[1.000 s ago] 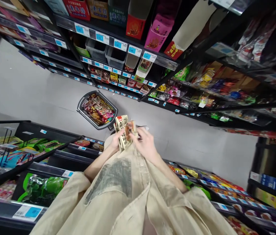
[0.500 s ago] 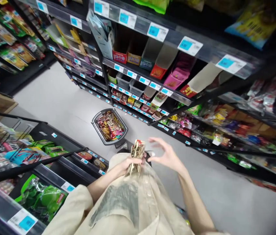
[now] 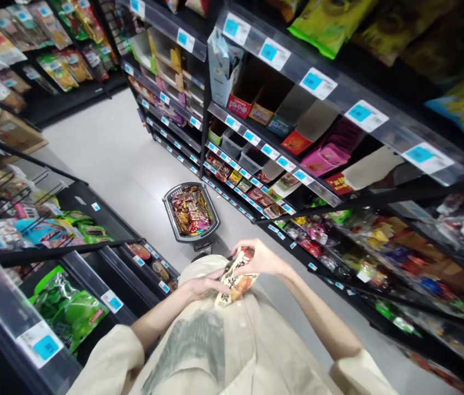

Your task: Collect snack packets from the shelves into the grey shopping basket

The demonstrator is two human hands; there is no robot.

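Close to my body I hold cream-coloured snack packets [image 3: 236,286] with dark lettering and a food picture, the front one facing up and tilted. How many lie behind it I cannot tell. My left hand [image 3: 206,285] grips their left side, thumb across the front. From above and the right, my right hand [image 3: 260,257] has its fingers closed around the top end. Beyond my hands, a dark shopping basket [image 3: 216,215] stands on the floor, filled with small colourful snack packets [image 3: 191,211].
A tall shelf rack [image 3: 298,66] with price tags, snack boxes and bags runs along the right. On the left, another shelf [image 3: 79,274] holds green snack bags [image 3: 69,312]. Grey floor [image 3: 112,148] runs between them, with a cardboard box [image 3: 22,134] at the far left.
My right hand has moved left and closed on the packets' top end. The packets, seen edge-on before, now show their printed front. The view has turned, shifting the shelves rightward.
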